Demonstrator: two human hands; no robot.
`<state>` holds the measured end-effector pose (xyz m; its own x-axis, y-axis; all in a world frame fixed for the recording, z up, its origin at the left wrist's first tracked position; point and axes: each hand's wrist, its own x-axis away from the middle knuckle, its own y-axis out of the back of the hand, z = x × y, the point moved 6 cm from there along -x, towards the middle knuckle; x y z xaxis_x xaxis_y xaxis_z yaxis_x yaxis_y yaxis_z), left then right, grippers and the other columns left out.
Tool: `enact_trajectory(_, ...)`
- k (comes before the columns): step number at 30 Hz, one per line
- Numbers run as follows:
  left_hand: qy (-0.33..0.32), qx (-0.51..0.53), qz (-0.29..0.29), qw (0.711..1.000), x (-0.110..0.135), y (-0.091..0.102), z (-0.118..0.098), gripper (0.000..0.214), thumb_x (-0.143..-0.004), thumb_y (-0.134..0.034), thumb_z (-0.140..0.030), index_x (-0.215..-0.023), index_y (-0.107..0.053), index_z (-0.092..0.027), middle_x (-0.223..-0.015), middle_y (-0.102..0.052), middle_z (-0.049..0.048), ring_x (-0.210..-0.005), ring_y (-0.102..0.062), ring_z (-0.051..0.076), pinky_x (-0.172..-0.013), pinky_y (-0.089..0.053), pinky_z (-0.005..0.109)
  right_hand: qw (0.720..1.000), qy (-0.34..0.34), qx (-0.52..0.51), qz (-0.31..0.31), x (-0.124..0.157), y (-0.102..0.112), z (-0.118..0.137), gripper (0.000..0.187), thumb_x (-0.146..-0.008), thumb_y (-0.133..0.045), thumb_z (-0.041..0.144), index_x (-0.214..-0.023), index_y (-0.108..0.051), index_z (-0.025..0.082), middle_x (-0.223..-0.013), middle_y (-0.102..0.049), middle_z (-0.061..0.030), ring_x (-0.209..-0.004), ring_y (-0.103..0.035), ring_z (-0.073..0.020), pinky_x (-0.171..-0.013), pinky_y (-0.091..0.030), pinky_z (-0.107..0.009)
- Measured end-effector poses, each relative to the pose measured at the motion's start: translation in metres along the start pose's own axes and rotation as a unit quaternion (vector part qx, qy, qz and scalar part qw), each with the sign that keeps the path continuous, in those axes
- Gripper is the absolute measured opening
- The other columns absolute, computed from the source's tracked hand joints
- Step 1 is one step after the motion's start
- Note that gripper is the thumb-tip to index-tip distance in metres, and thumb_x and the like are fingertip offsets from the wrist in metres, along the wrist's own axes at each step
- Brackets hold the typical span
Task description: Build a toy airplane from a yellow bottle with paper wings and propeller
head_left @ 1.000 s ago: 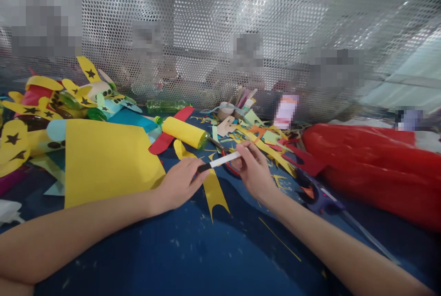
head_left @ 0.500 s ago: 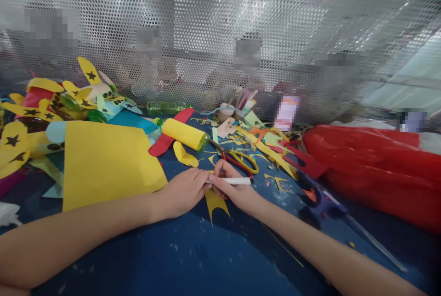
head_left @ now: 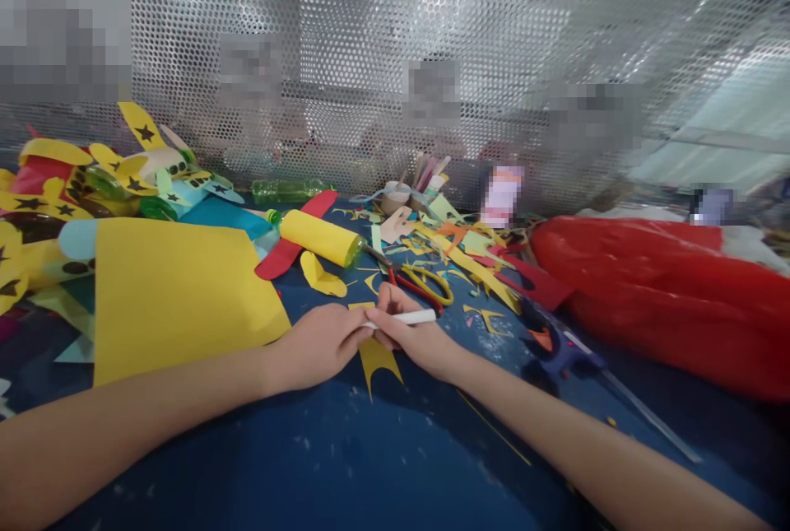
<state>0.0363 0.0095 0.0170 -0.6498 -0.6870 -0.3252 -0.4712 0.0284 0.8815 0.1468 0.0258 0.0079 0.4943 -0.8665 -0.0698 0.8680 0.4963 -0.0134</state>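
Note:
In my right hand is a slim white pen, pinched between thumb and fingers and slanting with its near end toward my left hand. My left hand meets the right one, its fingers pressed together; what they hold, if anything, is hidden. A yellow paper piece with curved cut edges lies beneath both hands on the blue table. Just beyond them are scissors with red and yellow handles. A folded yellow paper shape lies behind my left hand.
A green bottle wrapped in yellow paper lies behind my hands. To the left are a large yellow sheet and several paper-decorated bottles. On the right are paper scraps, a purple glue gun and a red plastic bag. Perforated sheeting stands behind.
The view has shifted slightly, so the table things sit a little further left. My hands stay together over the yellow paper piece; the white pen tilts up slightly more.

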Motion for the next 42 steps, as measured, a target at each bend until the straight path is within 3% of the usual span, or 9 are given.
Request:
enact_trajectory(6,0.017,0.009,-0.011,1.000,-0.001,0.000,0.002,0.031,-0.100,-0.027,-0.031,-0.095,-0.055,-0.019,-0.089,-0.065,0.0054,-0.082,-0.061,0.020,-0.074,-0.049,0.034,0.999,0.000,-0.051,0.008,-0.001,0.003,-0.003,0.031,-0.089,-0.050,0.049,-0.077,-0.039,0.023,-0.051,-0.049,0.0075,-0.044,-0.036,-0.0092,-0.044,-0.023,-0.023)
enact_trajectory(10,0.015,-0.014,-0.037,0.999,0.001,-0.002,0.004,0.030,-0.101,-0.026,-0.028,-0.106,-0.053,-0.016,-0.098,-0.065,0.0080,-0.092,-0.062,0.021,-0.081,-0.050,0.035,0.999,-0.002,-0.037,-0.011,-0.003,0.006,-0.005,0.025,-0.089,-0.052,0.039,-0.077,-0.037,0.024,-0.048,-0.040,0.0101,-0.043,-0.028,-0.0088,-0.046,-0.020,-0.024)
enact_trajectory(16,0.024,-0.057,0.001,0.998,0.002,-0.005,0.006,0.033,-0.100,-0.025,-0.031,-0.103,-0.054,-0.017,-0.084,-0.065,0.0067,-0.076,-0.063,0.022,-0.066,-0.048,0.033,1.000,0.005,-0.009,0.004,-0.003,0.006,-0.004,0.024,-0.090,-0.049,0.037,-0.077,-0.034,0.024,-0.048,-0.038,0.0105,-0.045,-0.028,-0.0090,-0.048,-0.021,-0.024)
enact_trajectory(22,0.050,0.000,0.029,0.998,0.000,0.001,0.005,0.033,-0.100,-0.027,-0.036,-0.096,-0.056,-0.020,-0.075,-0.063,0.0021,-0.068,-0.061,0.019,-0.060,-0.043,0.029,1.000,0.011,-0.017,0.008,-0.005,0.007,-0.005,0.024,-0.089,-0.052,0.036,-0.075,-0.037,0.023,-0.048,-0.043,0.0097,-0.045,-0.032,-0.0085,-0.048,-0.024,-0.023)
enact_trajectory(27,0.149,0.048,-0.027,0.987,0.001,0.010,0.014,0.028,-0.092,-0.047,-0.043,-0.103,-0.054,-0.019,-0.064,-0.058,-0.0024,-0.059,-0.059,0.017,-0.055,-0.041,0.027,0.990,0.020,-0.091,-0.109,-0.005,0.027,-0.006,0.019,-0.087,-0.046,0.035,-0.072,-0.043,0.023,-0.038,-0.039,0.0095,-0.034,-0.025,-0.0086,-0.038,-0.016,-0.023)
enact_trajectory(29,0.162,0.023,-0.031,0.986,0.003,0.011,0.016,0.025,-0.094,-0.043,-0.037,-0.106,-0.055,-0.018,-0.063,-0.060,-0.0020,-0.059,-0.060,0.017,-0.057,-0.042,0.028,0.982,0.017,-0.092,-0.165,-0.005,0.038,-0.007,0.018,-0.086,-0.042,0.036,-0.074,-0.047,0.023,-0.037,-0.038,0.0087,-0.033,-0.025,-0.0092,-0.037,-0.015,-0.024)
enact_trajectory(35,-0.080,-0.134,0.056,0.986,0.011,-0.003,-0.017,0.029,-0.092,-0.037,-0.019,-0.109,-0.061,-0.016,-0.106,-0.067,0.0094,-0.083,-0.067,0.021,-0.064,-0.050,0.031,0.977,0.048,0.044,-0.201,-0.007,0.046,-0.003,0.019,-0.081,-0.053,0.028,-0.064,-0.049,0.021,-0.046,-0.045,0.0058,-0.045,-0.037,-0.0088,-0.046,-0.026,-0.024)
enact_trajectory(38,-0.096,-0.172,0.079,0.977,0.014,-0.007,-0.021,0.031,-0.091,-0.037,-0.019,-0.112,-0.060,-0.014,-0.121,-0.062,0.0122,-0.078,-0.067,0.019,-0.060,-0.052,0.031,0.975,0.042,0.090,-0.199,-0.006,0.044,-0.003,0.023,-0.085,-0.050,0.028,-0.064,-0.045,0.021,-0.042,-0.039,0.0079,-0.043,-0.032,-0.0085,-0.047,-0.025,-0.025)
enact_trajectory(42,-0.107,-0.204,0.110,0.967,0.014,-0.011,-0.024,0.033,-0.091,-0.038,-0.017,-0.115,-0.059,-0.010,-0.121,-0.062,0.0150,-0.072,-0.068,0.019,-0.056,-0.053,0.033,0.980,0.052,0.093,-0.168,-0.007,0.042,-0.004,0.023,-0.085,-0.055,0.027,-0.068,-0.040,0.023,-0.043,-0.043,0.0097,-0.042,-0.035,-0.0082,-0.046,-0.023,-0.025)
